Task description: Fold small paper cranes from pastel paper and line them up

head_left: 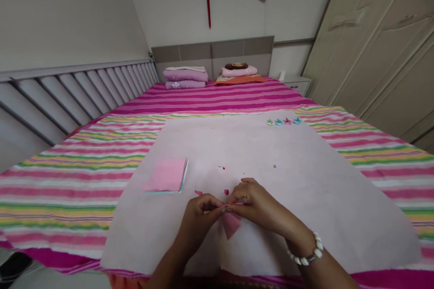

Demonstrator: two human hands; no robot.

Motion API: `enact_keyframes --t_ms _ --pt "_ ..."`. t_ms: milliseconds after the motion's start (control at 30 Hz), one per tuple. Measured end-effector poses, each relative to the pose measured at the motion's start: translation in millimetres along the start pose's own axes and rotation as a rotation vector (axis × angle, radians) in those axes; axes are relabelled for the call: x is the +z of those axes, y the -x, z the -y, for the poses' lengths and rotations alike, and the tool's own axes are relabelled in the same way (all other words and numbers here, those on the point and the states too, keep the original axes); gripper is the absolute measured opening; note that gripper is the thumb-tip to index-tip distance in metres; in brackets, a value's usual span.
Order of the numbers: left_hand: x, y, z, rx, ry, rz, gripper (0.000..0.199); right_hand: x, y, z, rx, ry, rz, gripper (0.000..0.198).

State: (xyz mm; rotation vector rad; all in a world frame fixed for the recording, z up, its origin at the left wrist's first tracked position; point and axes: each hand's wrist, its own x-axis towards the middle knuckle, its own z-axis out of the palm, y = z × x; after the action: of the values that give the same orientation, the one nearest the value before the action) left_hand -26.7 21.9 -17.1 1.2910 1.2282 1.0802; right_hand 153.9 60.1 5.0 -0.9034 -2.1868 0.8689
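A piece of pink folded paper (231,225) is pinched between my two hands above the white sheet (305,198). Its pointed lower part hangs down toward me. My left hand (200,212) grips the upper edge from the left, thumb and fingertips pressed together. From the right, my right hand (252,201) pinches the same edge, its thumb lying along the paper. The fingertips of both hands nearly meet and hide part of the fold. A white bead bracelet (307,259) circles my right wrist.
A stack of square paper (167,175), pink on top, lies to the left. Small folded paper figures (287,121) stand in a row at the far right of the sheet. Red scraps (226,192) lie just beyond my hands. The sheet covers a striped bed (77,180) with a side rail (77,95).
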Motion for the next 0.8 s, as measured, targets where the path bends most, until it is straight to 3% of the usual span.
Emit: enact_keyframes --t_ms 100,400,467,533,633,733,800 --pt "-4 0 2 -0.036 0.062 0.013 0.011 -4 0 -3 0.021 -0.097 0.022 0.021" --pt "-9 -1 -2 -0.128 0.174 -0.057 0.015 -27 4 -9 0.263 -0.421 -0.019 0.015" --pt "-10 -1 -2 -0.132 0.182 -0.085 0.016 -31 7 -16 0.292 -0.462 -0.073 0.014" --pt "-11 -1 -1 -0.135 0.217 -0.147 0.018 -32 9 -25 0.331 -0.519 -0.213 0.016" --pt "-9 -3 4 -0.16 0.343 -0.247 0.021 -20 11 -34 0.361 -0.717 -0.411 0.026" --pt "-2 -5 10 -0.185 0.489 -0.274 0.022 8 10 -32 0.33 -0.944 -0.307 0.05" --pt "4 -6 12 -0.184 0.545 -0.258 0.022 28 8 -27 0.322 -0.994 -0.234 0.055"
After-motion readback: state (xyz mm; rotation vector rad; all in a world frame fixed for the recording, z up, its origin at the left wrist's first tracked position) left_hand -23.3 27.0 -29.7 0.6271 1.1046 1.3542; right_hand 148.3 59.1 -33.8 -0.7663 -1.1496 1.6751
